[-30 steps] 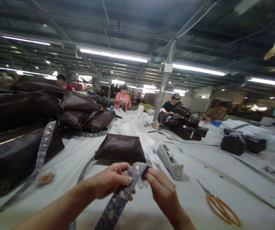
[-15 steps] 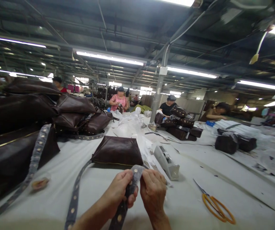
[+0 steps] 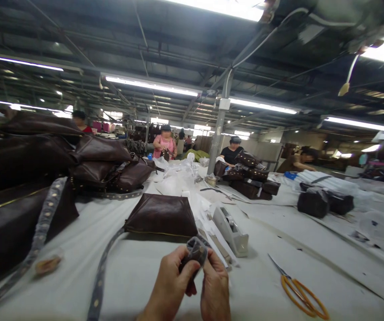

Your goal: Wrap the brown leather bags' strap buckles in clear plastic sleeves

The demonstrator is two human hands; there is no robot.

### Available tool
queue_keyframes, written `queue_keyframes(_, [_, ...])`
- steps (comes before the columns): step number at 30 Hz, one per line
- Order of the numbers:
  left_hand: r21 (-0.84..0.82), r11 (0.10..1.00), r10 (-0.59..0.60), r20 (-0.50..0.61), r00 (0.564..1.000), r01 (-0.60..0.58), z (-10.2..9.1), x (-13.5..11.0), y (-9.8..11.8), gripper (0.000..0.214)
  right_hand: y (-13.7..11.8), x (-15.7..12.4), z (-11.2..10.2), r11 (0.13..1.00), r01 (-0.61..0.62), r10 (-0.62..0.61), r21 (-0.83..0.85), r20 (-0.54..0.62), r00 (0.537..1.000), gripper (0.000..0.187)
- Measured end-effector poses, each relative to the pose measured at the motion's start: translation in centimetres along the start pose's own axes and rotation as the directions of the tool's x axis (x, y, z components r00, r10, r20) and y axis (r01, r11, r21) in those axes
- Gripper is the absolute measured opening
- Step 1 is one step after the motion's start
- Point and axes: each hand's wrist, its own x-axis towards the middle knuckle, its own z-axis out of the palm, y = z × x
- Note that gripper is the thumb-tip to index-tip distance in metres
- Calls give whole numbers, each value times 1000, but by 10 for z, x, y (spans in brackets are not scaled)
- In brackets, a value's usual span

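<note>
A dark brown leather bag with a gold zip line lies on the white-covered table in front of me. Its studded strap, sleeved in clear plastic, trails down to the left. Just below the bag, my left hand is closed around a bunched, plastic-wrapped part of a strap. My right hand pinches the right side of that same part, fingers close to those of the left. The fingers partly hide how the strap is folded.
Orange-handled scissors lie at right, and a grey tape dispenser stands beyond my right hand. Brown bags are piled at left near a small tan roll-like item. Co-workers and a metal post are farther back.
The strap end, held up and stretched between my hands before, is now bunched or folded. My hands have turned and come slightly lower. The view has shifted a little.
</note>
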Motion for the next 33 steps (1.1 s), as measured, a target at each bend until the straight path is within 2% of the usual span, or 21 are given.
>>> queue_keyframes(4, [62, 998, 30, -48, 998, -27, 3, -6, -1, 18, -4, -5, -3, 985, -88, 82, 148, 46, 996, 24])
queue_keyframes(7, [155, 985, 85, -57, 995, -75, -1, -8, -5, 15, -4, -6, -6, 955, -185, 158, 231, 132, 979, 23])
queue_keyframes(9, [238, 962, 137, 19, 990, -137, -7, -9, -8, 12, -3, -6, -10, 931, -255, 201, 260, 216, 955, 22])
queue_keyframes(12, [331, 915, 163, 218, 962, -230, -19, -8, -5, 24, -3, -8, -16, 903, -328, 239, 277, 312, 919, 24])
queue_keyframes(16, [418, 879, 52, 392, 918, -228, -32, -8, 14, 19, -10, -10, -22, 876, -400, 276, 268, 402, 873, 15])
queue_keyframes(19, [481, 848, -12, 438, 899, -223, -35, -6, 26, 16, -13, -8, -27, 788, -541, 405, 294, 413, 815, 14])
queue_keyframes(23, [488, 832, 14, 455, 890, -263, -36, -3, 25, 12, -10, -3, -33, 707, -632, 488, 317, 428, 761, 16])
queue_keyframes(27, [521, 804, 35, 442, 896, -288, -41, -3, 18, 11, -9, -7, -36, 693, -652, 503, 310, 440, 744, 20])
queue_keyframes(30, [548, 752, 49, 507, 861, -365, -45, -4, 15, 10, -10, -11, -37, 684, -670, 539, 290, 419, 731, 20])
queue_keyframes(31, [549, 739, 62, 521, 851, -391, -45, -4, 14, 10, -11, -12, -37, 686, -668, 541, 287, 413, 733, 20])
queue_keyframes(33, [551, 727, 109, 495, 862, -409, -44, -4, 12, 11, -12, -13, -38, 715, -636, 514, 290, 399, 759, 23])
